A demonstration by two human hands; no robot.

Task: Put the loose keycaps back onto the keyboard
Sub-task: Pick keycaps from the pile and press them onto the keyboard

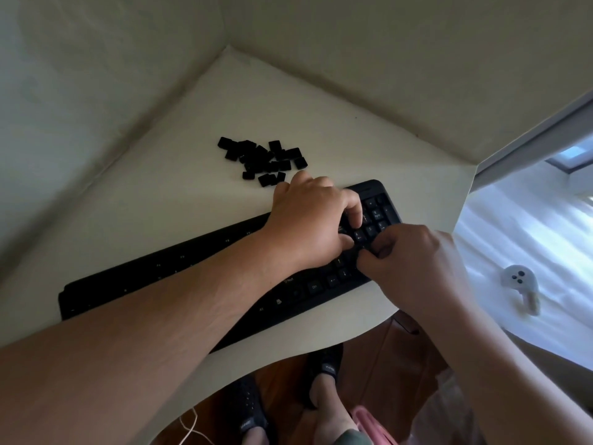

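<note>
Setting: we look down on a pale tabletop (pixel 199 130) set into a corner between two plain walls.
Keyboard: a black keyboard (pixel 179 271) lies slantwise across the tabletop, its right end farther from us than its left.
Loose keycaps: a heap of black keycaps (pixel 261 160) sits on the tabletop just beyond the keyboard, close to the knuckles of the left hand and apart from the keyboard's edge.
Left hand: our left hand (pixel 308 220) reaches across the keyboard to its right part, fingers curled downward with the tips on the keys beside the number pad; we cannot tell whether its grip holds a keycap.
Right hand: our right hand (pixel 414 264) comes in from the right, its fingers bent and bunched at the keys near the arrow cluster, right next to the left thumb; whatever lies in its grip is hidden, so we cannot tell.
Below the tabletop: we see two feet in dark shoes (pixel 324 367) on a brown wooden floor, and a thin white cord (pixel 189 425).
Right side: a small pale round object (pixel 518 279) lies on a white surface beside the tabletop.
</note>
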